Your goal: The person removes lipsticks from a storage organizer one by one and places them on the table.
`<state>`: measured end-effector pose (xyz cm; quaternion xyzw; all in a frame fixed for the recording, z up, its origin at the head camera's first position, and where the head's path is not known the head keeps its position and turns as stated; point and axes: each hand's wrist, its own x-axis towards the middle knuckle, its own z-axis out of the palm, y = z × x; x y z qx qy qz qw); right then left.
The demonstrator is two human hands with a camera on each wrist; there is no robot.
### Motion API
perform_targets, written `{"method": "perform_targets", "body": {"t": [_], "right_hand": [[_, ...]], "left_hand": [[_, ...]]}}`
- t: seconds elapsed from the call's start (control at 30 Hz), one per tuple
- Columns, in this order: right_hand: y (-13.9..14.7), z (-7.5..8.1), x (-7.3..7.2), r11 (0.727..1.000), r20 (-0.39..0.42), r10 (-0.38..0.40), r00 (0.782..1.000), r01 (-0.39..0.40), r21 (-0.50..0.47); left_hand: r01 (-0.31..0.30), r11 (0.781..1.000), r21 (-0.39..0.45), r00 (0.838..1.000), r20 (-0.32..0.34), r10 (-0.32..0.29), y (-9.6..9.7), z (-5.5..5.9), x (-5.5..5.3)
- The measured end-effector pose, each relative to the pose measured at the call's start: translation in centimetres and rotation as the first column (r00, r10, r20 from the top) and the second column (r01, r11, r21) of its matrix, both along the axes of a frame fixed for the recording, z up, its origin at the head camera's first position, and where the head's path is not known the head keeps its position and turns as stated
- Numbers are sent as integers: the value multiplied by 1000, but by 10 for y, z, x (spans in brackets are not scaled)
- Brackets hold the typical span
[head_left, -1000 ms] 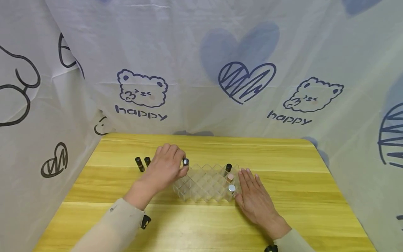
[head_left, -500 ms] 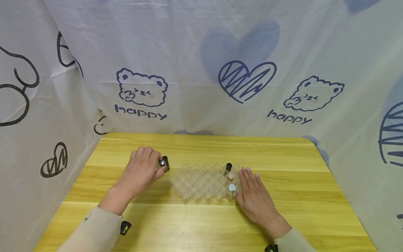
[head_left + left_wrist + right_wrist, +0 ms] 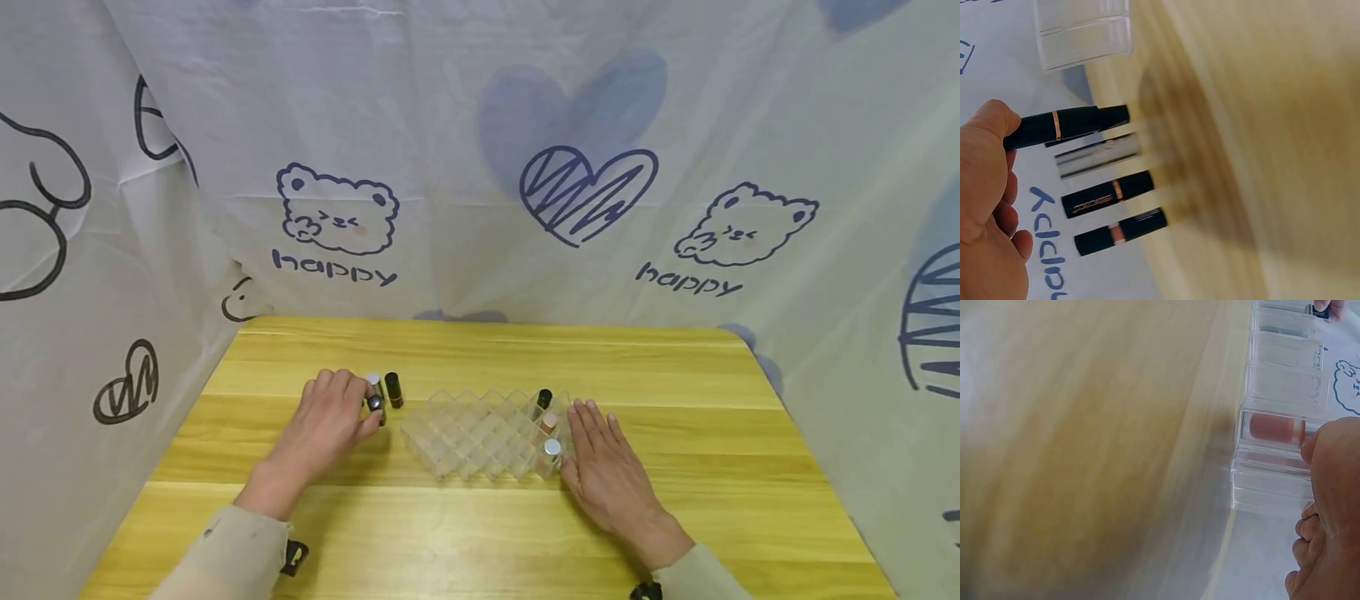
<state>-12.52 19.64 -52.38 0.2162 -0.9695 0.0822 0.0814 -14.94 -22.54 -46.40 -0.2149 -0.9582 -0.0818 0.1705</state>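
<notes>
My left hand [image 3: 327, 421] pinches a black lipstick tube [image 3: 1060, 126] with a gold band between thumb and fingers. Whether its base touches the table cannot be told. Beyond it stand a clear, silvery tube [image 3: 1097, 155] and two black tubes, one with a gold band [image 3: 1108, 194] and one with a pink band [image 3: 1120, 231]; a further dark tube is mostly hidden behind the held one. The right hand [image 3: 611, 479] lies with straight fingers along the right end of a clear lipstick organizer [image 3: 480, 433]. Its right-end cells hold a black-capped [image 3: 544, 398], a pinkish-capped [image 3: 549, 422] and a silver-capped lipstick [image 3: 552, 448].
The organizer stands mid-table on a yellow wooden table [image 3: 480, 533], to the right of the loose tubes. A white printed cloth [image 3: 465, 250] hangs behind the table and at both sides.
My left hand has moved left with the held lipstick, from over the organizer's left end to the loose tubes, lately a little nearer me. The right hand has stayed in place.
</notes>
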Motion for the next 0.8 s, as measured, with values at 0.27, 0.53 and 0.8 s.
{"method": "perform_targets", "body": {"t": [0.27,0.53,0.8], "right_hand": [[1,-2,0,1000,-13,0,1000,0,-4],[0,-2,0,1000,-15,1,1000,-1,-2],[1,-1,0,1000,-7,-1,1000,1,1]], "left_hand": [[-25,1000,9,997,77,25,8,-17,-4],[-23,1000,-6,997,72,23,13,-21,-7],[-14,1000,-14,998,65,15,15,-24,-8]]}}
